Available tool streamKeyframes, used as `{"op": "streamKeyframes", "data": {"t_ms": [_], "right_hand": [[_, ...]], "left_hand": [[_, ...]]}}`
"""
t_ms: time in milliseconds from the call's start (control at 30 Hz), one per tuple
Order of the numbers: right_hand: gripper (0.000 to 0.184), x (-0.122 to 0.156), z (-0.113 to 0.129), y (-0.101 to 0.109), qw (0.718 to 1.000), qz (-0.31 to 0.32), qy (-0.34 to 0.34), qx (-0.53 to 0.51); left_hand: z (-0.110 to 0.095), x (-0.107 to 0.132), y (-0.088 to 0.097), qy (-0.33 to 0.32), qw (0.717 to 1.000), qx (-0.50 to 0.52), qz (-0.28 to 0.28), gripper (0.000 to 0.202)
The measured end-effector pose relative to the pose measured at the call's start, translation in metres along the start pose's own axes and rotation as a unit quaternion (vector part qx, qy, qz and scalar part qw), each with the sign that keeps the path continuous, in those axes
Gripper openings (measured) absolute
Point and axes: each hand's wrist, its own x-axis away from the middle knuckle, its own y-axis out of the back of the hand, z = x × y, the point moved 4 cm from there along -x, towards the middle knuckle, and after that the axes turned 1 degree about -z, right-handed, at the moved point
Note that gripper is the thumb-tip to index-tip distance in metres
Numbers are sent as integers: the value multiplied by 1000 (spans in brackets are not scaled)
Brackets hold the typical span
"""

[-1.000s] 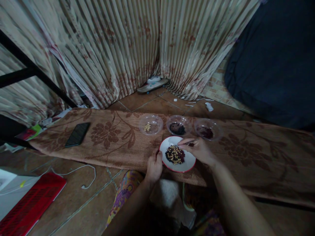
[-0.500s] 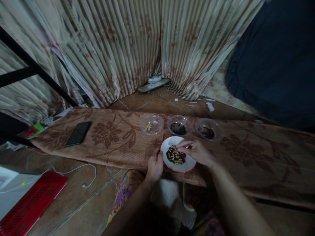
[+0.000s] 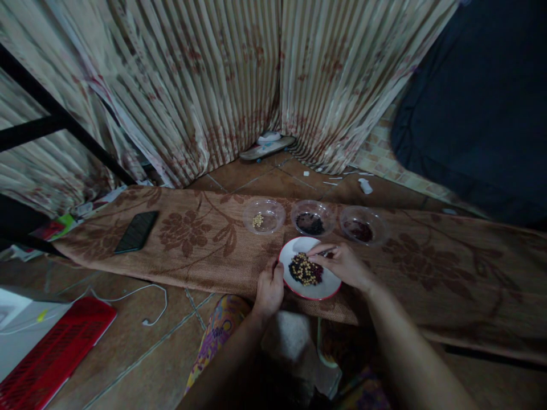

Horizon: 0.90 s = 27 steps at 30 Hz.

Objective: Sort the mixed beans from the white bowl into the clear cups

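A white plate with a red rim (image 3: 329,288) sits near the front edge of the cloth-covered bench. On it lies a mixed heap of beans (image 3: 304,270), some pale yellow, some black, some dark red. My left hand (image 3: 270,287) grips the plate's left rim, thumb along the edge. Over the heap's upper right, my right hand (image 3: 342,265) is closed in a pinch on a thin, dark metal tool (image 3: 328,251), which looks like tweezers. Its tips are hidden by the fingers. Behind the plate stand three clear bowls, with yellow beans (image 3: 257,220), black beans (image 3: 315,226) and dark red beans (image 3: 362,231).
A dark phone (image 3: 135,232) lies on the bench's brown patterned cloth (image 3: 205,259), toward the left. On the tiled floor at lower left are a red basket (image 3: 60,353) and a white cable (image 3: 160,287). Striped curtains (image 3: 231,74) hang behind the bench.
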Motion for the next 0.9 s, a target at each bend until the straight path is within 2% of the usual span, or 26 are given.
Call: {"op": "streamKeyframes", "data": {"t_ms": [167, 233, 367, 500, 567, 767, 900], "right_hand": [[24, 0, 2, 2, 1000, -12, 10, -11], [24, 1, 4, 6, 999, -42, 15, -29], [26, 2, 13, 21, 986, -152, 20, -60], [26, -1, 16, 40, 954, -293, 22, -56], [25, -5, 13, 47, 941, -333, 26, -49], [28, -11, 5, 49, 937, -346, 7, -40], [28, -2, 14, 42, 951, -306, 6, -42]], "left_hand": [[1, 1, 1, 16, 1000, -14, -8, 43], [1, 1, 1, 18, 1000, -16, -12, 44], [1, 0, 1, -2, 1000, 1, -8, 41], [1, -1, 0, -15, 1000, 13, 2, 40], [2, -1, 1, -12, 1000, 14, 0, 41], [5, -1, 1, 0, 1000, 16, -3, 42], [4, 0, 1, 5, 1000, 11, -9, 41]]}}
